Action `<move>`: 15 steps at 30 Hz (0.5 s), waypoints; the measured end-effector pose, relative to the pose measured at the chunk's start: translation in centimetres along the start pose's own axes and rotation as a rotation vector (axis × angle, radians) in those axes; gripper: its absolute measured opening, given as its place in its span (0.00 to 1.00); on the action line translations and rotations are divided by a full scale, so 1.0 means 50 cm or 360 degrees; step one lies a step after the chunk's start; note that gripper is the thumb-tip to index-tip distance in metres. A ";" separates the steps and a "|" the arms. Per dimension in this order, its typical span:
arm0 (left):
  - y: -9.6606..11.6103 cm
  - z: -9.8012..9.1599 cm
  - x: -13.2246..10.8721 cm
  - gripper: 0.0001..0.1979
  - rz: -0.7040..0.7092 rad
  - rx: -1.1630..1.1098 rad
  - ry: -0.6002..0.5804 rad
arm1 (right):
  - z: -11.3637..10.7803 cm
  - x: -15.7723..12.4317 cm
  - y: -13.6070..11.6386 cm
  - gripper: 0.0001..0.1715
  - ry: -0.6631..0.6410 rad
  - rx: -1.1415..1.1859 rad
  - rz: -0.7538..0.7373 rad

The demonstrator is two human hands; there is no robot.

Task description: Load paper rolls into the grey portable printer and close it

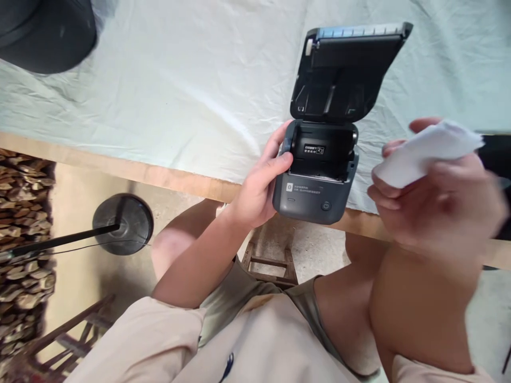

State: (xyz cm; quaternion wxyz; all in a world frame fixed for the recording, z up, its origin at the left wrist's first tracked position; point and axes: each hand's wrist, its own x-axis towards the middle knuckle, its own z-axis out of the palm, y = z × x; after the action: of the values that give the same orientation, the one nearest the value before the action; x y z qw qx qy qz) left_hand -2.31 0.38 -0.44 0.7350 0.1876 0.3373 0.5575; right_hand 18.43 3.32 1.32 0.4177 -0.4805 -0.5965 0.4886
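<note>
A dark grey label printer [311, 199] is gripped at its left side by my left hand [265, 181], with the thumb over the rim. Its lid [343, 69] stands raised, and the compartment [323, 149] shows a small printed sticker and no roll. To the right of the printer, my right hand [443, 197] is closed around a white piece of paper or cloth [429, 151]. That hand is blurred by motion, so I cannot tell exactly what the white thing is. It is held apart from the printer.
A pale cloth [179, 90] covers the table, whose wooden edge [179, 183] runs before me. A black container [43, 32] stands at the far left. A black object [497, 165] lies behind my right hand. On the floor are a round stand base [133, 226] and stacked firewood [24, 229].
</note>
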 end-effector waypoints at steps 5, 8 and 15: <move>0.001 0.003 0.002 0.14 0.0036 -0.0030 -0.0004 | 0.051 -0.006 0.034 0.14 0.0332 0.0030 -0.0065; 0.001 0.006 0.003 0.14 0.0040 -0.0019 -0.0005 | 0.054 -0.015 0.031 0.15 0.0333 -0.0463 -0.0248; -0.003 0.007 0.005 0.14 0.0068 -0.0042 -0.0035 | 0.034 -0.023 0.049 0.19 0.0294 -0.1012 -0.0341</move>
State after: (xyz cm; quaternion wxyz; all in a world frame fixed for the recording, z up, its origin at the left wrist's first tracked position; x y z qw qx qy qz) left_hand -1.95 0.60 -0.35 0.7290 0.1911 0.3178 0.5754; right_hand 17.39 2.01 -1.42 0.3482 -0.5634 -0.7258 0.1861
